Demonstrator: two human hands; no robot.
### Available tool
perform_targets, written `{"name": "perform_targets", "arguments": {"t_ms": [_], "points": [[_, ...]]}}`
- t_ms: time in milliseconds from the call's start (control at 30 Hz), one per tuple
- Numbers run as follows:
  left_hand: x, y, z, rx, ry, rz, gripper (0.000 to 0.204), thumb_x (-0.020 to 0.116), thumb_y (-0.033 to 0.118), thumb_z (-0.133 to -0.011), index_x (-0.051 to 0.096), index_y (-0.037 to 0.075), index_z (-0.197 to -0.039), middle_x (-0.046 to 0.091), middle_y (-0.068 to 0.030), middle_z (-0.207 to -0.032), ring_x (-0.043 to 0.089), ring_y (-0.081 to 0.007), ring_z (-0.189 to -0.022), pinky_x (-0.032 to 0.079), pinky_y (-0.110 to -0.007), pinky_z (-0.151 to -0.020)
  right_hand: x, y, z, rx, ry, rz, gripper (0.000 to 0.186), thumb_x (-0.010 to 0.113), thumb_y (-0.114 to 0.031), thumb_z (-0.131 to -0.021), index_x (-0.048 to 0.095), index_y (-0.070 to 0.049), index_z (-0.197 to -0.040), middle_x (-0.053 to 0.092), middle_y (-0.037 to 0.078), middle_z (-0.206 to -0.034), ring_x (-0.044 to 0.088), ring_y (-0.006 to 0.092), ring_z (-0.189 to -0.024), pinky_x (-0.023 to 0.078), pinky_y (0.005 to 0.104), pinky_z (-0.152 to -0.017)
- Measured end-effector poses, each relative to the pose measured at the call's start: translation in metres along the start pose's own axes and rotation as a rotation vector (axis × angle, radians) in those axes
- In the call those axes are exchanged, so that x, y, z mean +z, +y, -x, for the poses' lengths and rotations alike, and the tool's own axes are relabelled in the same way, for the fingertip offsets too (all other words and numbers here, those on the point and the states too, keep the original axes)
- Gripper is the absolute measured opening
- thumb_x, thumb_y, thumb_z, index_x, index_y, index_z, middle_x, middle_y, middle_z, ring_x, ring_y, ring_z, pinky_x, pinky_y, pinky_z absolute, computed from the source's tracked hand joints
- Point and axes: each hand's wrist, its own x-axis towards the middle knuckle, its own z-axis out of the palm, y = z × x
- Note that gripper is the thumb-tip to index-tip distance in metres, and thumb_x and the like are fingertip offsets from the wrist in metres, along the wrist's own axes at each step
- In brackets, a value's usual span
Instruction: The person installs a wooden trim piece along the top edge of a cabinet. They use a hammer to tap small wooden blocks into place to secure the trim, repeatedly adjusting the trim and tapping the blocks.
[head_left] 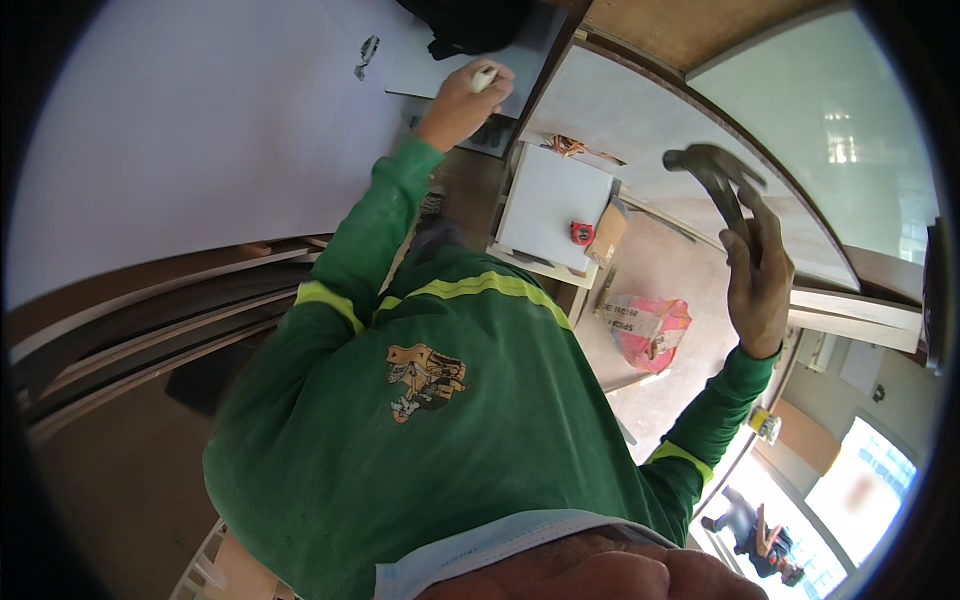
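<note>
My left hand (462, 112) is closed around a short, pale, rounded piece, perhaps a handle (484, 77); the rest of it is hidden by the fingers. That hand is beside a large white panel (230, 140), near a black cloth-like thing (470, 22). On the right, my right hand (762, 285) is raised with a claw hammer (718, 188) in its grip. The hammer's dark metal head is up, in front of a pale board, and apart from the left hand. Most of its handle is covered by my palm.
A white-topped box or stool (555, 205) stands between my arms, bearing a red tape measure (582, 233). A pink and white bag (650, 330) lies on the floor. Stacked board edges (160, 330) run along the left. At lower right, another person (765, 545) is by bright windows.
</note>
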Motion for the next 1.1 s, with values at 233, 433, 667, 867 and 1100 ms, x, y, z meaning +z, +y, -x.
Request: {"name": "perform_targets", "arguments": {"t_ms": [233,433,667,867,1100], "points": [[0.061,-0.042,-0.059,0.374,0.245,-0.123,0.057,0.091,0.033,-0.090,0.071,0.003,-0.135,0.067,-0.0090,-0.118,0.067,-0.0200,-0.106,0.057,-0.034,-0.094,0.019,-0.088,-0.169,-0.475,-0.157,0.375,0.048,0.068,-0.005,-0.101,0.064,-0.021,-0.146,0.075,0.021,-0.107,0.074,0.0430,-0.092,0.057,0.0515,-0.077],[0.091,-0.054,-0.085,0.343,0.270,0.070,0.054,0.094,0.033,-0.083,0.074,0.003,-0.124,0.067,-0.0135,-0.114,0.068,-0.0287,-0.104,0.056,-0.039,-0.093,0.074,-0.156,-0.271,-0.542,-0.414,0.907,0.042,0.064,-0.018,-0.098,0.073,-0.022,-0.139,0.075,0.012,-0.095,0.075,0.0311,-0.086,0.060,0.0502,-0.073],[0.101,-0.072,-0.089,0.234,0.306,0.205,0.044,0.096,0.023,-0.083,0.072,0.003,-0.113,0.066,-0.0060,-0.103,0.063,-0.0147,-0.086,0.055,-0.034,-0.078,0.123,-0.162,-0.302,-0.583,-0.673,1.154,0.043,0.066,-0.018,-0.097,0.070,-0.018,-0.140,0.072,0.013,-0.084,0.074,0.0340,-0.073,0.060,0.0477,-0.066],[0.097,-0.071,-0.090,0.225,0.327,0.227,0.044,0.097,0.023,-0.082,0.071,0.004,-0.112,0.066,-0.0058,-0.102,0.062,-0.0141,-0.084,0.054,-0.032,-0.076,0.140,-0.158,-0.314,-0.587,-0.701,1.237,0.035,0.069,-0.024,-0.099,0.070,-0.018,-0.133,0.073,0.011,-0.083,0.075,0.0315,-0.075,0.059,0.0472,-0.066],[0.096,-0.069,-0.090,0.170,0.277,0.279,0.045,0.097,0.023,-0.082,0.069,0.003,-0.112,0.067,-0.0068,-0.104,0.064,-0.0141,-0.088,0.056,-0.033,-0.079,0.147,-0.177,-0.308,-0.703,-0.682,1.293,0.032,0.069,-0.023,-0.098,0.071,-0.015,-0.129,0.074,0.010,-0.087,0.075,0.0287,-0.075,0.060,0.0449,-0.064]]}}
